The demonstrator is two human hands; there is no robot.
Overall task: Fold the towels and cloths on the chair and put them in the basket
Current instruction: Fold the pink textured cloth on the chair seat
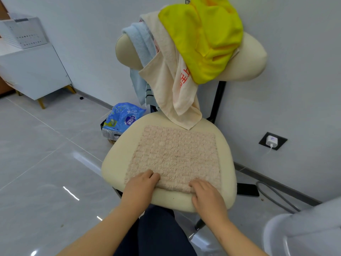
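Beige towel (177,156) lies flat on chair seat (114,163), nr front edge. L hand (142,183) & R hand (206,194) sit on its near edge, fingers curled onto cloth; can't tell if pinching or just pressing. Yellow cloth (203,37), cream towel (166,80) & blue towel (142,39) hang over backrest (249,61).

The cream chair seat (118,163) carries a nubby beige towel (177,156), spread flat and square over its middle. Behind the seat, the padded backrest (252,60) holds three more: a light blue towel (142,39) above the seat's rear left, a cream towel with red lettering (166,74) whose tip hangs down to touch the seat's rear edge, and a yellow cloth (203,37) heaped highest above the seat.
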